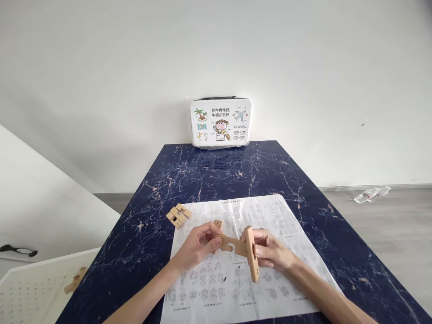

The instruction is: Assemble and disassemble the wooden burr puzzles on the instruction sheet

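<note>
Left hand (196,248): thumb and fingers pinched together on the left end of a notched wooden plate (239,247), held above a printed sheet. Right hand (274,253): thumb and fingers clamped on a long wooden bar (252,256), which stands crosswise at the plate's right end (a dark mark near its lower end is too small to read).

Small wooden block (218,224): just beyond the left fingertips, with a dark mark, illegible; whether it is gripped or joined to the plate cannot be told.

Printed sheet (270,210): white, creased, lying beneath both hands; rows of grey line figures with captions and a heading, none legible.

Wooden assembly (178,215): several pieces together, at the sheet's far left corner; a small dark inscription, unreadable.

Table (216,175): dark blue, marbled with pale veins.

Case (221,122): white, clear-wrapped, upright at the table's far edge. Lettered "TRAVEL" and "奶牛养得好,牛奶才会好"; cartoon cow, aeroplane, palm tree.

White basket (50,261): left of the table, perforated, with wooden pieces (74,281) inside.

Black handle (18,250): on a white surface, far left.

Clear plastic bottle (371,194): on the floor, right, beside the wall.
</note>
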Tool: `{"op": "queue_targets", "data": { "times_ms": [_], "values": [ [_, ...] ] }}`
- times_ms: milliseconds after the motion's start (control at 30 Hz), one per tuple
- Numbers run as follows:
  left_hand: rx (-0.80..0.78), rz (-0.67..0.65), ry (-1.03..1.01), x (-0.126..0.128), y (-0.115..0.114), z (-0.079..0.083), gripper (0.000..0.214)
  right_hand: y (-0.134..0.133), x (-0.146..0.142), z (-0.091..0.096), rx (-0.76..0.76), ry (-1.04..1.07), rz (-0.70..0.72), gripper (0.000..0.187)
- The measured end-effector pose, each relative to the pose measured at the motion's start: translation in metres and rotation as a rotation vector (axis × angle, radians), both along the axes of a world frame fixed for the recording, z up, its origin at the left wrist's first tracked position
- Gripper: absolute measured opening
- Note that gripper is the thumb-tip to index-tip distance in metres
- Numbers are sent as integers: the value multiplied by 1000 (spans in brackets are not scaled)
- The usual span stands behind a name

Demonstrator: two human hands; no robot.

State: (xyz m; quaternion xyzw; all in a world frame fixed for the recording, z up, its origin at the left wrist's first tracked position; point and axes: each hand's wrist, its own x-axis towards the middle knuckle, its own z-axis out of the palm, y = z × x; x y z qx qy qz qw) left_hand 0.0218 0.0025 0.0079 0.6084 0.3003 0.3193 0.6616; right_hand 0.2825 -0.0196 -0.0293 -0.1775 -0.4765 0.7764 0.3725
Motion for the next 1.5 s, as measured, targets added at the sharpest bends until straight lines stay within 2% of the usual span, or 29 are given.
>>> {"op": "queue_targets", "data": {
  "times_ms": [167, 300, 400, 500, 567, 633, 767, 833, 933, 1067, 1167, 1500],
  "values": [
    [-9, -21, -5, 0, 0, -1, 39, 0, 0, -2, 31, -6, 8, 43],
    [-4, 33, 34, -1, 0, -1, 42, -2, 4, -6, 50, -5, -51, 40],
    [30, 150, 79, -5, 3, -1, 44, -1, 16, -7, 50, 14, -168, 37],
    [85, 278, 107, -10, 6, 1, 41, 2, 26, -5, 4, -9, -408, 39],
    [183, 395, 176, -10, 6, 1, 34, 4, 26, -1, -30, -138, -498, 46],
    [357, 502, 307, -9, 4, 0, 27, 5, 21, 4, -37, -226, -507, 41],
    [730, 591, 554, -7, -1, -7, 17, 1, 7, 15, 104, -463, -488, 53],
    [812, 622, 601, -9, -1, -10, 14, -2, 2, 17, 163, -520, -476, 60],
    [853, 664, 650, -14, 2, -12, 12, -5, -2, 16, 233, -604, -489, 58],
    [890, 670, 722, -19, 6, -12, 7, -6, -4, 11, 290, -700, -516, 50],
    [912, 629, 777, -18, 6, -13, 21, -6, -6, 8, 327, -763, -567, 47],
    [790, 354, 864, -16, 0, -15, 33, -8, -15, 8, 399, -946, -648, 51]
  ]
}}
